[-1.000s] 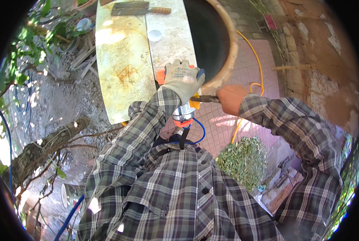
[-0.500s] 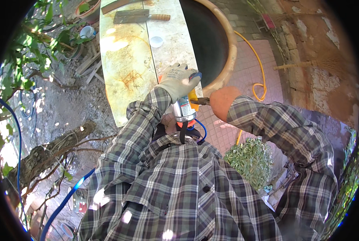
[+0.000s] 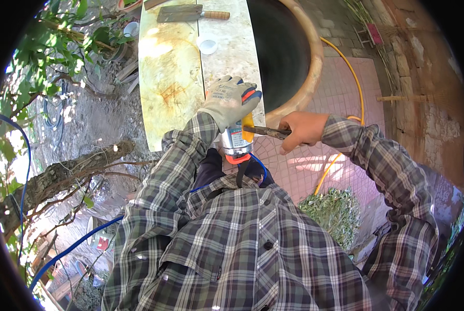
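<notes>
Right in front of the person's waist, at the near end of the boards (image 3: pixel 170 96), is a silver cylinder (image 3: pixel 235 139) with a yellow piece (image 3: pixel 248 127) at its side. The gloved left hand (image 3: pixel 228 99) is clamped over its top, though from here the glove hides just how the fingers lie. The bare right hand (image 3: pixel 304 129) is closed around a dark rod-like tool (image 3: pixel 268 132), its tip up against the yellow piece. If that tip skids off under a hard push, it could jab the glove; a loose left grip could let the cylinder twist. Counting outward, I make it one cylinder, one yellow piece, one rod-like tool, two boards, one cleaver (image 3: pixel 180 13), one white disc (image 3: pixel 207 45), one big tan-rimmed vat (image 3: pixel 315 57), one yellow hose (image 3: pixel 354 70) and one heap of leaves (image 3: pixel 334 215).
</notes>
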### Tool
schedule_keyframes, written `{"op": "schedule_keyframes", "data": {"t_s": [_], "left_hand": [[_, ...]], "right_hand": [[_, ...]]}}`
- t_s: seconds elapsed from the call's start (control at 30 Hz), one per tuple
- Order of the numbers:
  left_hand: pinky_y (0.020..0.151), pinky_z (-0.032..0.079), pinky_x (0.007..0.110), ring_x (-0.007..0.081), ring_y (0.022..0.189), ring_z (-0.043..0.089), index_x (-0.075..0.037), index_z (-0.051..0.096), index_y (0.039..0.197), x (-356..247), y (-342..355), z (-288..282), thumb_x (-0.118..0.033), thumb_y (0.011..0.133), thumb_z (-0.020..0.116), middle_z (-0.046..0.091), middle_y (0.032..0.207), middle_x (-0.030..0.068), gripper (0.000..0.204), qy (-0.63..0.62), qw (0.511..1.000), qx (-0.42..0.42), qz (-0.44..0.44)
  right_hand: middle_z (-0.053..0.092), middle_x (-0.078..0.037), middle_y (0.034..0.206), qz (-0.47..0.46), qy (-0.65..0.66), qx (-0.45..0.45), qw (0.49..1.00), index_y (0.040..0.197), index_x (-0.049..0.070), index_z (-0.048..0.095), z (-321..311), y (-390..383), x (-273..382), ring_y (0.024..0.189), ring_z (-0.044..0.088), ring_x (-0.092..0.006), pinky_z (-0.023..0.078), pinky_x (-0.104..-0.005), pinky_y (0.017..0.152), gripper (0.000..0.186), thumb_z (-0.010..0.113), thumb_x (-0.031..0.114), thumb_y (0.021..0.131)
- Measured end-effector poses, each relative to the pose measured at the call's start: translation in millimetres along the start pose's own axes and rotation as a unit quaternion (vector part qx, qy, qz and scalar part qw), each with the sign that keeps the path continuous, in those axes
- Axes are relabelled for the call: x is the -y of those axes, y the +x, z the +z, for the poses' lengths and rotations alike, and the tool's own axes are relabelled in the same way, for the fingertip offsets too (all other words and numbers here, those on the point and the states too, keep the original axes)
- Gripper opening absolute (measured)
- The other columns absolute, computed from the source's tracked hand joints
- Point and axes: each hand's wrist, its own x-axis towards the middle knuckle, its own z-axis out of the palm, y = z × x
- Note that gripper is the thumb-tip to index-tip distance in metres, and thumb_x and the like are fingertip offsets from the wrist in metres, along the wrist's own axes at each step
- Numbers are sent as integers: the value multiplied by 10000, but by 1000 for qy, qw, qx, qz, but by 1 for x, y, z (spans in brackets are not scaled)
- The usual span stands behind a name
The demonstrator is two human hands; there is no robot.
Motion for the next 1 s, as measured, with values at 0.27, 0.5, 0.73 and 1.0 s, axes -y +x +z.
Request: {"op": "schedule_keyframes", "data": {"t_s": [0.27, 0.5, 0.73, 1.0], "left_hand": [[926, 470, 428, 337, 1010, 577, -85, 685, 1163, 17, -20, -7, -307, 817, 650, 638, 1064, 151, 412, -86, 995, -40, 33], [914, 483, 439, 360, 1037, 589, -105, 615, 1288, 1, -26, -18, -395, 810, 653, 622, 1097, 177, 561, -57, 997, -3, -44], [911, 469, 446, 333, 1074, 583, -124, 573, 1342, -4, -34, -19, -486, 850, 596, 620, 1109, 165, 612, -34, 999, -15, -10], [954, 452, 457, 389, 1096, 560, -100, 583, 1336, -12, -34, -26, -355, 840, 634, 581, 1180, 217, 560, -53, 997, 49, -10]], "right_hand": [[701, -164, 924, 11, 411, 167, 896, 1088, -43, 542, 12, 7, 6, 675, 708, -165, 558, -268, 489, 376, 760, 102, 818], [665, -114, 986, -91, 693, 253, 668, 1170, -7, 518, 62, 7, -18, 825, 690, -171, 593, -307, 711, 336, 677, 15, 874], [491, -98, 1029, -82, 858, 249, 442, 1341, -34, 432, 105, -22, 11, 774, 503, -127, 464, -289, 634, 454, 547, -20, 901], [458, -32, 816, -80, 915, 330, 215, 1171, -17, 511, 135, -15, 31, 646, 417, -109, 361, -266, 555, 245, 511, 22, 928]]}}
